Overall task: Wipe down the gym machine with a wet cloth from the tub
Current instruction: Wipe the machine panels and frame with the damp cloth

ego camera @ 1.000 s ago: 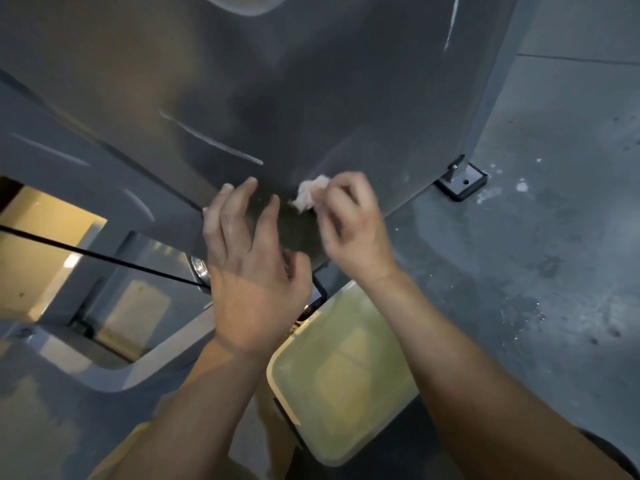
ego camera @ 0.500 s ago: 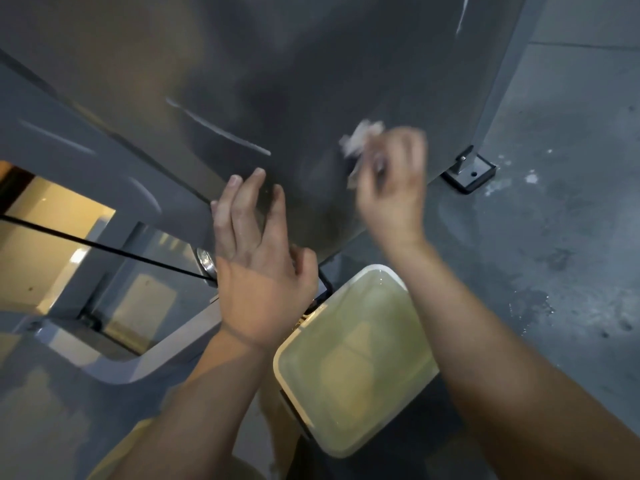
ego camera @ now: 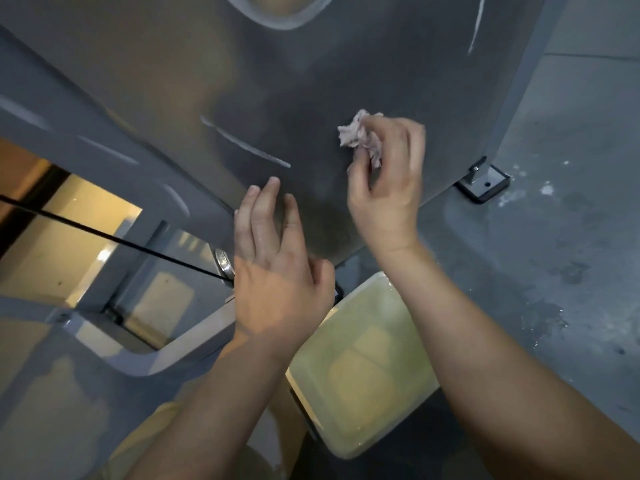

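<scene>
Grey metal panel [ego camera: 311, 81] of the machine fills the upper view, with one black foot plate [ego camera: 485, 183] at its right corner on the splashed floor [ego camera: 561, 271]. One tub [ego camera: 363, 368] of yellowish water sits below the panel's lower edge, partly hidden by both forearms. One crumpled pale cloth [ego camera: 360, 136] is pinched between the thumb and curled fingers of the right hand [ego camera: 388, 195], against the panel. The left hand [ego camera: 277, 271] rests flat near the panel's edge, fingers straight.
</scene>
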A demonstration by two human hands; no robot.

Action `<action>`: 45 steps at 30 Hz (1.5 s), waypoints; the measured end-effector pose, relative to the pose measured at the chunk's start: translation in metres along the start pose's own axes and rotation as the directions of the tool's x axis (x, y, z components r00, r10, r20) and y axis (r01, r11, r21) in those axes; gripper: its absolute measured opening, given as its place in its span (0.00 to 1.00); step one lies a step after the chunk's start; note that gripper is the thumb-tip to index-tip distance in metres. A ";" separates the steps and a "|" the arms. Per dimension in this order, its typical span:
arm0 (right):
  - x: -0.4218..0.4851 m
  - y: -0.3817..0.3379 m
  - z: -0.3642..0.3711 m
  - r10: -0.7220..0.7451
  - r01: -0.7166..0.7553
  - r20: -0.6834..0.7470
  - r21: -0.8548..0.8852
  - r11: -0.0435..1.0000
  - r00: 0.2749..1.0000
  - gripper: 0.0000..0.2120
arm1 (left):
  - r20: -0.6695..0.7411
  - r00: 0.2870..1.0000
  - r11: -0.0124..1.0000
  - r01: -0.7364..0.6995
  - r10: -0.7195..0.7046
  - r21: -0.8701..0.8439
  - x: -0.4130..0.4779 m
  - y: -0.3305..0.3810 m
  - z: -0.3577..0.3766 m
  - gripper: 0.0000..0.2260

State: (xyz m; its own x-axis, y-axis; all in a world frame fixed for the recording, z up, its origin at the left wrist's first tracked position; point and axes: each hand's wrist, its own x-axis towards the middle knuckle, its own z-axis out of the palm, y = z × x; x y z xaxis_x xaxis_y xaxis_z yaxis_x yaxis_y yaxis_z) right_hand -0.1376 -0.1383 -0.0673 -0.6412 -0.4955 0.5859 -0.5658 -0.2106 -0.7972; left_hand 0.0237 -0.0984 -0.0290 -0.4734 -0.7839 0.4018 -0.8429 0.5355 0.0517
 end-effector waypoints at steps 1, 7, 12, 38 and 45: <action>-0.005 -0.006 0.004 -0.044 0.044 0.029 0.006 0.999 0.999 0.16 | -0.006 1.000 1.000 0.006 -0.006 0.000 0.000 -0.001 -0.003 0.29; -0.047 -0.018 0.001 -0.316 0.324 0.304 0.025 0.946 0.899 0.09 | -0.011 0.996 0.996 0.087 -0.088 -0.037 -0.012 -0.006 -0.020 0.27; 0.008 -0.033 -0.008 -0.384 0.400 0.226 -0.030 0.916 0.895 0.11 | -0.170 0.922 0.908 0.285 -0.347 -0.309 -0.016 -0.007 -0.029 0.18; -0.020 -0.049 -0.008 -0.416 0.490 0.399 -0.103 0.865 0.817 0.10 | -0.062 0.690 0.476 0.429 -0.721 -0.767 0.012 -0.020 -0.027 0.34; 0.002 -0.067 -0.004 -0.506 0.538 0.243 -0.082 0.839 0.827 0.10 | -0.062 0.664 0.442 0.422 -0.745 -0.791 0.017 -0.015 -0.024 0.32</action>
State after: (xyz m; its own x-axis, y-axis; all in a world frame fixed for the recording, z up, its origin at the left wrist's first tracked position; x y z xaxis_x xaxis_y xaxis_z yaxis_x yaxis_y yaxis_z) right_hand -0.1032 -0.1220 -0.0124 -0.1178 -0.5084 0.8531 -0.8622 -0.3738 -0.3418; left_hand 0.0343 -0.1116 -0.0012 0.3298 -0.9000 0.2850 -0.3700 0.1545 0.9161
